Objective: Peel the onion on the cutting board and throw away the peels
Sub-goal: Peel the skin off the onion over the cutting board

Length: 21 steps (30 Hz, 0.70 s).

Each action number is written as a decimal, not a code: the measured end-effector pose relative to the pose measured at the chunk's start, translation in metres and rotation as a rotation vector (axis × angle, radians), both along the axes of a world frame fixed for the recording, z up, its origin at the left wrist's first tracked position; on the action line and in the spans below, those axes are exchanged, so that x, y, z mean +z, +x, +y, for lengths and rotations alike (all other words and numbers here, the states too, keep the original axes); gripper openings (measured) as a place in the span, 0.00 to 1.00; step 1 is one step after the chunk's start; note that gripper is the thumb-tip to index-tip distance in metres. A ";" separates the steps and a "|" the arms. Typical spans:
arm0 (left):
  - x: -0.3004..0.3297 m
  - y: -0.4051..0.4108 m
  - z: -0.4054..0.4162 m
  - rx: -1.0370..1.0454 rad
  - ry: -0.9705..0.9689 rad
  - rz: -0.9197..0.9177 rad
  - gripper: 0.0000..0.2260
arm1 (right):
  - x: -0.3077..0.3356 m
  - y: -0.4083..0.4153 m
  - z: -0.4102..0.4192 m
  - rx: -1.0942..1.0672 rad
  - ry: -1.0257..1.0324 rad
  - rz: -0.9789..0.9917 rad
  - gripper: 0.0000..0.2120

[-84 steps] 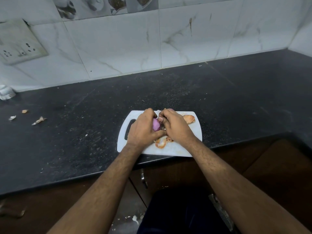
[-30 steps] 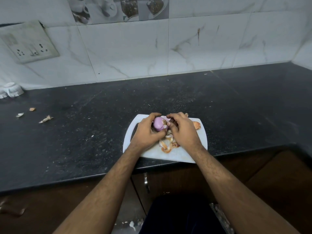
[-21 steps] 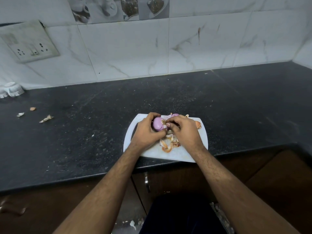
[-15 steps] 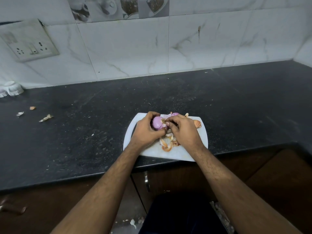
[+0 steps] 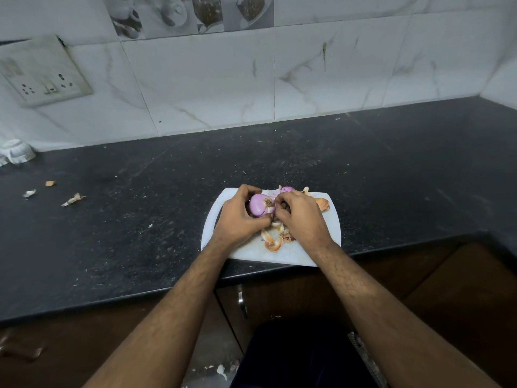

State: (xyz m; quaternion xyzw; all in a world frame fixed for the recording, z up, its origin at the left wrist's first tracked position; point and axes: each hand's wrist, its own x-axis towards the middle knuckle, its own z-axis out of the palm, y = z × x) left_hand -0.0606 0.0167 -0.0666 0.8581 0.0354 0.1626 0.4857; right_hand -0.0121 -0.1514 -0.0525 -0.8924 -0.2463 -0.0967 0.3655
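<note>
A small purple onion (image 5: 258, 206) sits in my left hand (image 5: 241, 217), just above the white cutting board (image 5: 299, 256), its root end turned up. My right hand (image 5: 300, 217) pinches at the onion's right side, fingertips closed on its skin. Orange and brown peels (image 5: 272, 240) lie on the board below my hands. Another brown peel (image 5: 322, 204) rests at the board's far right. A purple piece (image 5: 288, 189) shows behind my right hand.
The board lies near the front edge of a black stone counter (image 5: 140, 219). Small peel scraps (image 5: 72, 199) lie at the counter's left, and a white object (image 5: 18, 152) stands by the tiled wall. A socket plate (image 5: 42, 74) is on the wall. Wooden cabinet doors are below.
Both hands stay on the board with the onion. The onion has been turned so its root end faces up, and more purple flesh shows. More peels lie under my hands than 2.8 s ago.
</note>
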 end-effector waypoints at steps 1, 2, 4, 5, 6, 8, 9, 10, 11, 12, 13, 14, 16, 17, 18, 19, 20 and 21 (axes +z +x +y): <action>0.000 0.000 0.000 0.008 -0.010 -0.003 0.24 | -0.001 0.001 0.001 -0.013 -0.026 0.006 0.05; -0.001 0.000 0.001 0.020 -0.029 -0.010 0.24 | -0.002 0.003 0.002 -0.021 -0.041 0.013 0.05; -0.001 0.000 0.002 0.047 -0.072 -0.031 0.24 | -0.004 0.005 0.003 -0.025 -0.057 0.006 0.06; -0.002 0.001 0.003 0.055 -0.083 -0.037 0.25 | -0.006 0.005 0.003 -0.024 -0.060 -0.007 0.07; -0.002 0.001 0.003 0.056 -0.087 -0.034 0.25 | -0.007 0.005 0.003 -0.024 -0.050 -0.017 0.08; -0.002 0.001 0.003 0.043 -0.087 -0.017 0.24 | -0.007 0.004 0.002 -0.014 -0.014 -0.025 0.10; -0.002 0.001 0.002 0.037 -0.085 -0.011 0.24 | -0.007 0.003 0.001 0.004 0.005 -0.032 0.11; -0.003 0.002 0.002 0.034 -0.085 -0.011 0.24 | -0.007 0.002 0.000 0.035 0.024 -0.048 0.11; -0.003 0.002 0.003 0.034 -0.087 -0.013 0.23 | -0.008 0.002 0.000 0.073 0.045 -0.066 0.10; -0.004 0.002 0.003 0.034 -0.093 -0.014 0.23 | -0.008 0.002 0.000 0.107 0.069 -0.074 0.09; -0.004 0.002 0.003 0.032 -0.097 -0.013 0.22 | -0.009 0.002 0.000 0.128 0.096 -0.068 0.09; -0.004 0.002 0.003 0.030 -0.095 -0.010 0.22 | -0.010 0.003 -0.001 0.135 0.118 -0.058 0.09; -0.003 0.002 0.003 0.020 -0.077 -0.004 0.21 | -0.010 0.004 -0.001 0.128 0.135 -0.059 0.08; -0.003 0.001 0.003 0.015 -0.070 -0.003 0.21 | -0.010 0.005 -0.001 0.126 0.132 -0.072 0.07; -0.002 0.001 0.002 0.012 -0.065 -0.003 0.21 | -0.010 0.005 -0.001 0.126 0.123 -0.094 0.05; -0.002 0.001 0.002 0.010 -0.062 -0.004 0.21 | -0.010 0.004 -0.001 0.123 0.107 -0.118 0.03; -0.002 0.001 0.002 0.009 -0.060 -0.004 0.21 | -0.009 0.003 -0.001 0.113 0.086 -0.143 0.02; -0.002 0.001 0.002 0.011 -0.061 -0.005 0.22 | -0.009 0.002 -0.001 0.099 0.061 -0.168 0.01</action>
